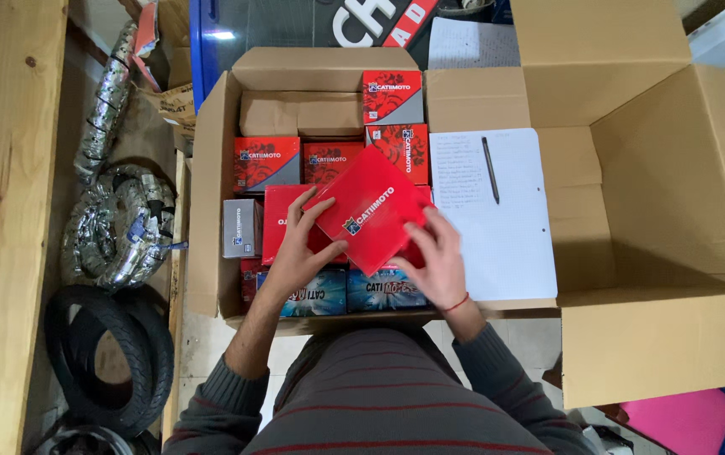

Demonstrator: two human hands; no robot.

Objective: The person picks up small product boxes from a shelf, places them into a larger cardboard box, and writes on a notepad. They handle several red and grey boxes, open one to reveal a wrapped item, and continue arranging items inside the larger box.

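While the striped sleeves fill the near edge of the view, both hands reach into the left carton just beyond. A flat red box sits tilted between them, above the packed rows: the left hand grips its left corner with fingers spread over the top face, and the right hand clasps its lower right edge. Under the hands, at the carton's near wall, lie two blue boxes. Farther in, the carton holds more red boxes, a small grey box on the left, and a brown packet at the far end. To the right, a second carton stands open, a paper sheet lying across its flap with a pen on it. Off to the left, tyres lie on the floor, the farther ones foil-wrapped.
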